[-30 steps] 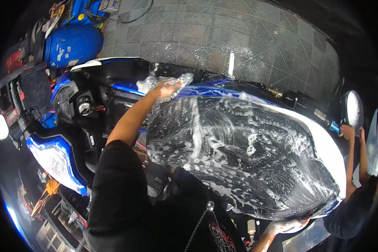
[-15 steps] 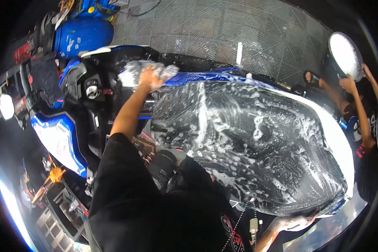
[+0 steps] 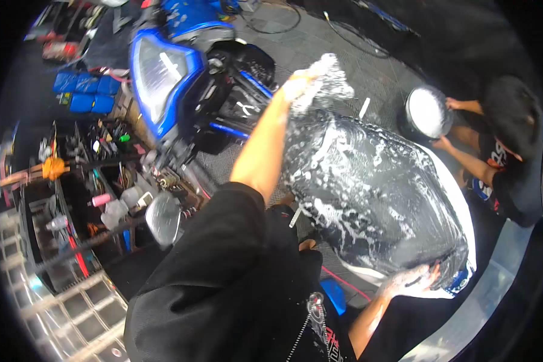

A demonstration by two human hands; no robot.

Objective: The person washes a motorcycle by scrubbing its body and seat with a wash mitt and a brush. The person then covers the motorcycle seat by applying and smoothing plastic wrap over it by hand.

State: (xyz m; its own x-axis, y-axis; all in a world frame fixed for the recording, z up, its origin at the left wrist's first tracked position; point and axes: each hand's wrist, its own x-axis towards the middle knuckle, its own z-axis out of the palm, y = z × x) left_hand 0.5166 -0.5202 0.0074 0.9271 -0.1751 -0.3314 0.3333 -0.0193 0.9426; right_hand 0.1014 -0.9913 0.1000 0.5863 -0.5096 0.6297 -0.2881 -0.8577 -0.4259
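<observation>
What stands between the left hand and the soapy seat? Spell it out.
Apart from the foamy wad it holds, nothing visible stands between the left hand and the soapy seat. The right hand is at the seat's other end.

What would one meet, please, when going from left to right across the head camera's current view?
Orange item on the rack at the left, pink bottle, rounded mirror, left hand holding a foamy cloth, right hand at the soapy seat's end, co-worker's head.
</observation>
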